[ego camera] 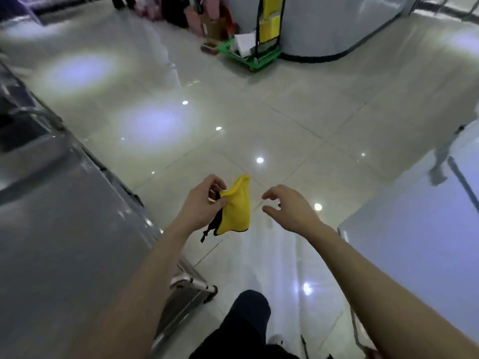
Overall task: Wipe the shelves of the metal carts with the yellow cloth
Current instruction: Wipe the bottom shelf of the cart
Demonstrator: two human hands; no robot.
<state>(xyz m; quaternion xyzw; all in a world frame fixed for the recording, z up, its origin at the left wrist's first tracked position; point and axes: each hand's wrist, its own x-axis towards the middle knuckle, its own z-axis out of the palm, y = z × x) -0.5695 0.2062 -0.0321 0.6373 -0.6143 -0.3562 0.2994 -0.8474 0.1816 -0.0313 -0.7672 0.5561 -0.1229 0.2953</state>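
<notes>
Head view, looking down over both forearms; wide-angle bend at the edges.

Left hand [201, 200], about 7 o'clock from frame centre: thumb and fingers pinched on the upper corner of the yellow cloth [237, 208]. The cloth hangs free in the air at 6 o'clock, bunched and folded, touching no shelf. Black trim [211, 229] runs down its left edge and ends in a dangling tab; part of the trim is hidden behind the fingers.

Right hand [290, 206], about 5 o'clock: fingers loosely curled and spread, holding nothing, near the cloth but apart from it. The two hands are not touching.

Metal cart [51, 216] fills 8 to 9 o'clock — only its dull steel top shows clearly. Its far end is blurred and its lower shelves are mostly hidden under the top and the left forearm. One caster [210, 291] shows near 6 o'clock, beside the arm.

Second steel top [414, 242] at 4 o'clock, pale with glare and cut off by the right frame edge; cannot tell what stands beneath it.

Glossy tiled floor [285, 112] between them, spotted with lamp reflections.

Green trolley [248, 55] at 12 o'clock, far off, carrying yellow blocks and something white — too blurred to make out.

Dark-trousered knee [246, 322] at 6 o'clock, the lower leg cut off by the bottom edge.
</notes>
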